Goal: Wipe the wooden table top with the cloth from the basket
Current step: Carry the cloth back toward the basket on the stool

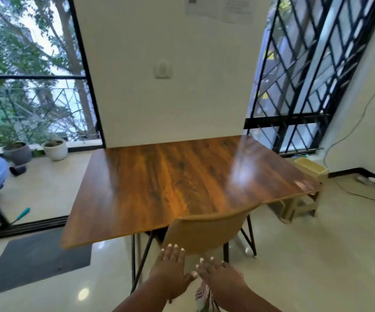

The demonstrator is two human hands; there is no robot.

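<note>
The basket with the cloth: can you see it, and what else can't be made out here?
Head view:
- Basket: only the rim shows beyond the table; contents hidden, no cloth visible.
- Wall papers: cut by the top edge, print blurred.
- Chair seat: hidden behind its backrest.

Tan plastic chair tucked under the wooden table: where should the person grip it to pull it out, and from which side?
Grip the top edge of the tan plastic chair backrest, coming from the near side. The backrest faces the person, its curved rim stands clear above the brown wooden table top edge, and the seat is hidden underneath. Both open hands, left hand and right hand, hover just short of it.
</note>
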